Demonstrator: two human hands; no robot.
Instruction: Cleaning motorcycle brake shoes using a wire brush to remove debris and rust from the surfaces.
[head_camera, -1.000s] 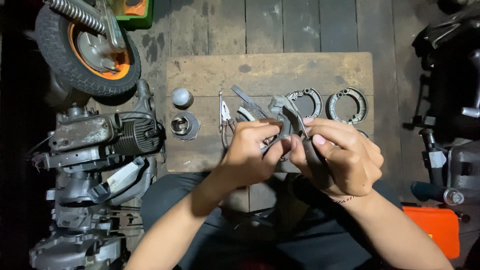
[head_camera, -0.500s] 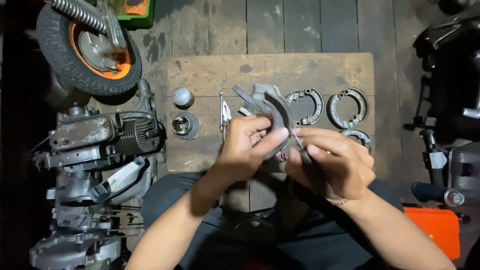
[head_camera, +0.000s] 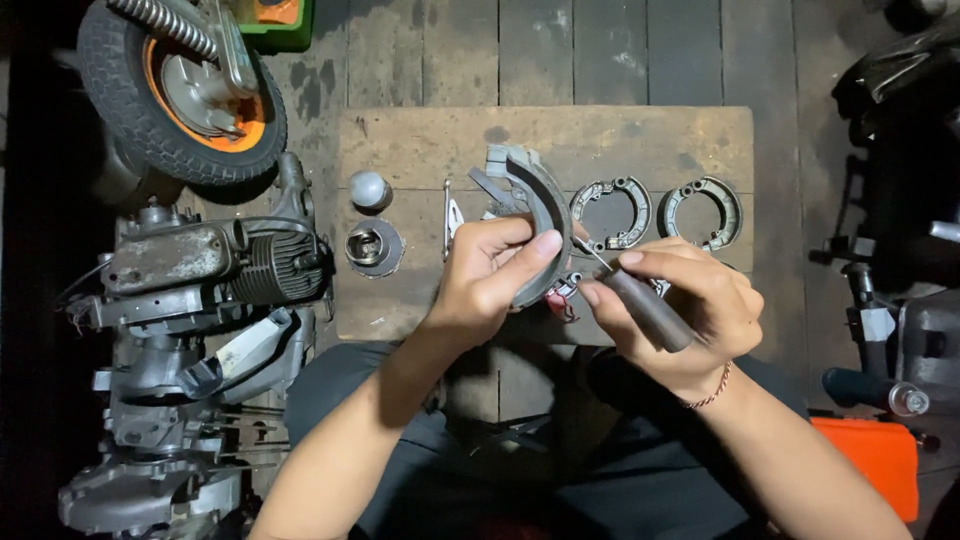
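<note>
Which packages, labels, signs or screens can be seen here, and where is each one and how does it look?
No labels, signs or screens show.
Green box: top edge, above the orange-rimmed wheel; rectangular, with something orange inside.
Orange container: lower right on the floor; boxy, plain orange.
The left hand holds a curved grey brake shoe; the right hand holds a dark-handled tool.

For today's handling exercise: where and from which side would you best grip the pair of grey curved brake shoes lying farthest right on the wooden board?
Probably grip the pair of grey curved brake shoes across the outer arc of one shoe, coming from above. It lies flat on the wooden board, apart from its neighbour, and the open centre gives a finger room inside the rim.
</note>
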